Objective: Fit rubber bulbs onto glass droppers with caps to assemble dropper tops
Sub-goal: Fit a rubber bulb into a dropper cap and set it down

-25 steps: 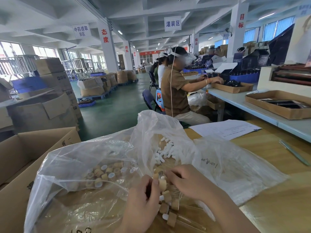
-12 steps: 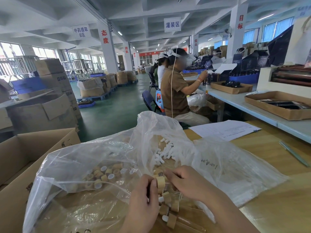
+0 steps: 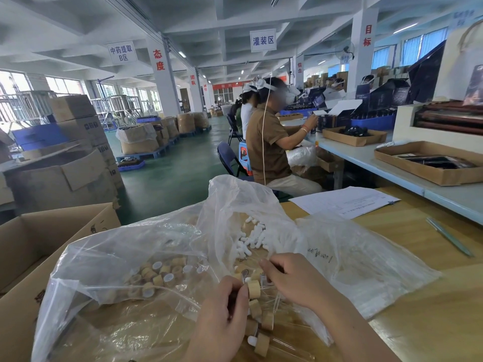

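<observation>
Mid-assembly; loose caps [image 3: 162,275] remain
The left hand [image 3: 222,314] pinches a cap [image 3: 254,289]; right hand [image 3: 295,280] grip unclear; finished tops [image 3: 261,344] lie near.

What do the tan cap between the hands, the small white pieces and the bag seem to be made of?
Tan cap: looks like wood or bamboo, matte tan surface; could be plastic.
White pieces: probably soft rubber, dull white, rounded.
Bag: thin clear plastic film, glossy, wrinkled.
</observation>
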Tool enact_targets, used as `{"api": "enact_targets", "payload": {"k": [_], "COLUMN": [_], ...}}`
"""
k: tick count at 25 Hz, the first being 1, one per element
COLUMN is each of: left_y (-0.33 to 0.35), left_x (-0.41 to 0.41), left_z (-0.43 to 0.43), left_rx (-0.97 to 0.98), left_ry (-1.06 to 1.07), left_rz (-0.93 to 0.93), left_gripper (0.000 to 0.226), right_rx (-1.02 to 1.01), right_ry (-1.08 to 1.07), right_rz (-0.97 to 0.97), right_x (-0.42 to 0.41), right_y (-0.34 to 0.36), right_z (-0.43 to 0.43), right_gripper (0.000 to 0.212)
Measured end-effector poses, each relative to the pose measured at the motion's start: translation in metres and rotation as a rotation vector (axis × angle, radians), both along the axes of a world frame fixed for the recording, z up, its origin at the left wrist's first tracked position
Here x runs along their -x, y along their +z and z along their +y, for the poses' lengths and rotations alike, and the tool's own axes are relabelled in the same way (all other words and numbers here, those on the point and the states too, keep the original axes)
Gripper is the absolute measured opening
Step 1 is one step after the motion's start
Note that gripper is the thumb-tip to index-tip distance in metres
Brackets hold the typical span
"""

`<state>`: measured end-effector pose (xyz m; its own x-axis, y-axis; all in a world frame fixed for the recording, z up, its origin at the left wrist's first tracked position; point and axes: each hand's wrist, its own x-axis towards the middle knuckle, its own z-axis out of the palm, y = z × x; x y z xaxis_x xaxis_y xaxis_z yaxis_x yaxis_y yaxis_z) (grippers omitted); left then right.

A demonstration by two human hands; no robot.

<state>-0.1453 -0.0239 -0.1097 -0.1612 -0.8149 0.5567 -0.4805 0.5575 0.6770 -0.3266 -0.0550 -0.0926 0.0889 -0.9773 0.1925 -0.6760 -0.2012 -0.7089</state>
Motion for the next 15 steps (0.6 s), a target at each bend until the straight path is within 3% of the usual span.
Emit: {"api": "enact_targets", "payload": {"k": [5,9,12,15], "left_y": [0.004,0.016,0.02,0.013], "left_x": [-0.006,-0.033,-0.052,-0.058], "left_z": [-0.001,-0.016,-0.028,-0.028], "left_rx": [-0.038,-0.048,-0.263,-0.435], "left_ry": [0.044,0.539,0.789,0.81], "left_rz": [0.073,0.105,-0.068,-0.174], "left_gripper": [0.019,0.024,0.022,0.039], "right_rx": [0.018,0.011,-0.013,0.041], "right_ry": [-0.062,-0.089,-0.081,-0.119], "right_rz": [0.015,0.118,0.158,0.105], "right_x": [0.004,0.006,0.004,0.004], "right_y": [0.001,-0.001,-0.002,0.005], "right_z": [-0.002,-0.002,-0.001,0.001], "right_gripper": [0.047,0.043,0.041,0.036]}}
